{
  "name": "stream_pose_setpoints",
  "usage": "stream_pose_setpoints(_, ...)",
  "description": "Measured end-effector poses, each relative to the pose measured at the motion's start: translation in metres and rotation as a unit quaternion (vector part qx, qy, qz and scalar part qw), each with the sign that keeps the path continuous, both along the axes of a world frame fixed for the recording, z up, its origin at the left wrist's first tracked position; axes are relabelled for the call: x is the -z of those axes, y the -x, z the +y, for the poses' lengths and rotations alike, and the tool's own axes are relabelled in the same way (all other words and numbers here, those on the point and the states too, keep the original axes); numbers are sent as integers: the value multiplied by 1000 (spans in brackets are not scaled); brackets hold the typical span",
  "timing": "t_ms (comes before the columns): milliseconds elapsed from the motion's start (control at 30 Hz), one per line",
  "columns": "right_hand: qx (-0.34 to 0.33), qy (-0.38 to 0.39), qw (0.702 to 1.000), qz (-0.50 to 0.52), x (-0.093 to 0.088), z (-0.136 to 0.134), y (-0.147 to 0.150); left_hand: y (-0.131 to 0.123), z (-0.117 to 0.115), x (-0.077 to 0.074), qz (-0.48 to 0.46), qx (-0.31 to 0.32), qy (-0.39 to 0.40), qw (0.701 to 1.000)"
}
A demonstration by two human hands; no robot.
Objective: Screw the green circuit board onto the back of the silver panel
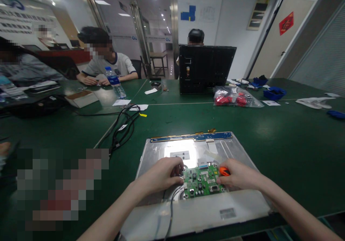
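Observation:
A silver metal display panel (237, 151) lies face down on the green table in front of me, with a green circuit board (203, 183) on its near part. My left hand (161, 176) rests at the board's left edge, fingers curled and pressing on it. My right hand (238, 176) sits at the board's right edge, closed around a tool with an orange handle (224, 171). A grey cable (170, 212) runs from the board toward me. A blue strip board (191, 137) lines the panel's far edge.
Black cables (122, 129) lie left of the panel. A black monitor back (206, 68) stands mid-table, with a bag of red parts (235, 98) beside it. A water bottle (114, 81) and cardboard box (82, 98) stand at the left. Other people sit at the far side.

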State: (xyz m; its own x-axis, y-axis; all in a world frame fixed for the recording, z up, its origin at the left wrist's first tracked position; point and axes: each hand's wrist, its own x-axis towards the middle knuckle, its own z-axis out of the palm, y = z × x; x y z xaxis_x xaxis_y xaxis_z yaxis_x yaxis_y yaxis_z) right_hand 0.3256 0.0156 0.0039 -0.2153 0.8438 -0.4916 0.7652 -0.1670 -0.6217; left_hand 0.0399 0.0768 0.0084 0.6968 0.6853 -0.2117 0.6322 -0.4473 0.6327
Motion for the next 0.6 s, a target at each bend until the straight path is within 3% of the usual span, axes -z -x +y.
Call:
stream_pose_setpoints(100,17,-42,999,4,-15,5,-1,1,1,1,-6,3,9,1000)
stream_pose_setpoints(200,74,-88,985,132,-32,17,-2,6,6,2,-28,3,10,1000)
stream_pose_setpoints(267,126,-112,943,288,-38,29,0,9,11,3,-59,-25,-20,998)
stream_pose_setpoints(300,160,-122,903,379,-39,36,3,11,14,4,-70,-51,-45,995)
stream_pose_setpoints(333,190,-124,860,457,-38,43,6,13,17,4,-75,-75,-67,992)
stream_pose_setpoints(433,221,-99,816,525,-27,63,18,15,23,7,-74,-120,-112,984)
stream_pose_setpoints(600,246,-48,810,531,-2,77,40,14,27,10,-63,-134,-175,973)
